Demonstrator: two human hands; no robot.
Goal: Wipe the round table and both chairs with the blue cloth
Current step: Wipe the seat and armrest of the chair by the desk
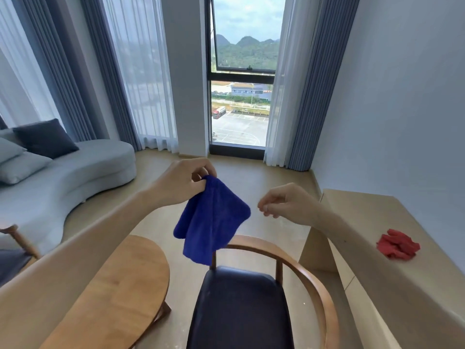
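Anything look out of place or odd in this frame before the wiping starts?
One thing: a crumpled red cloth lies alone on the light wooden ledge at right. Otherwise, the left hand pinches the blue cloth above the chair; nothing spilled or damaged.

Left hand (185,181) pinches blue cloth (212,220) by one corner; cloth hangs above chair (241,308). Right hand (283,201) at 3 o'clock of cloth, fingers curled, apart from it. Round desk (120,290) at 8 o'clock.
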